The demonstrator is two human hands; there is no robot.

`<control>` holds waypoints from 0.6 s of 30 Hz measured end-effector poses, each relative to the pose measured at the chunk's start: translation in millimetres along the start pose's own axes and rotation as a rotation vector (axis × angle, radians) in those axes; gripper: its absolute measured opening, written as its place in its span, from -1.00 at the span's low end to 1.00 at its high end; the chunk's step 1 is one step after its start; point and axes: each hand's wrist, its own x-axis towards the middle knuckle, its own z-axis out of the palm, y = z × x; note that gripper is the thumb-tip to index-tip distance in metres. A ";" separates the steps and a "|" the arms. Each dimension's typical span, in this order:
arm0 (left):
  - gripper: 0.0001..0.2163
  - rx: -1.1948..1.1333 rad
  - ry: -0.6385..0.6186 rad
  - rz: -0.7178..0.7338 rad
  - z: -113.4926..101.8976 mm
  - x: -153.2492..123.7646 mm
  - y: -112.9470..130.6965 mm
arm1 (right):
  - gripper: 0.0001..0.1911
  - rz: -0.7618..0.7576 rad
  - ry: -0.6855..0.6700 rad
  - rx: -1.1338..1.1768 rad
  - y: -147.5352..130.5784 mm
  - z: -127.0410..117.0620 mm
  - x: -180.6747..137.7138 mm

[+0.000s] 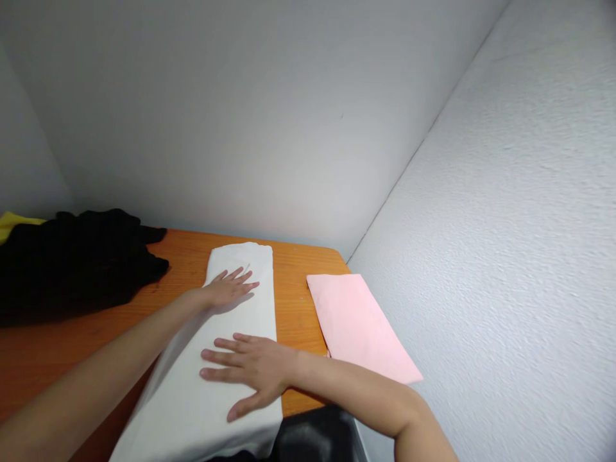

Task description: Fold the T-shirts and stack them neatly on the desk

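A white cloth, folded into a long strip, lies on the wooden table and reaches over its near edge. My left hand is on or just above the far half of the cloth, palm down with fingers spread. Closer to me, my right hand lies flat on the cloth, its fingers spread and pointing left. Neither hand grips anything. To the right of the cloth rests a folded pink cloth, partly covered by my right forearm.
A heap of black clothing sits on the left of the table, with a yellow cloth behind it. White walls stand behind and to the right. A dark object is at the near edge.
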 end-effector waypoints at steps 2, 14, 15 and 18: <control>-0.50 0.009 0.020 0.003 1.1 -2.9 2.2 | -0.11 -0.027 0.018 -0.049 -22.2 -4.7 -6.7; -0.52 0.154 0.375 0.169 2.5 -53.9 22.4 | -0.25 -0.020 0.053 -0.156 -81.2 -8.9 -38.5; -0.53 0.167 0.380 0.214 0.5 -68.9 24.1 | -0.23 0.007 0.058 -0.121 -82.2 -10.2 -46.9; -0.50 0.227 0.315 0.363 -4.4 -132.5 32.9 | -0.25 0.133 0.029 -0.031 -84.4 -9.5 -79.2</control>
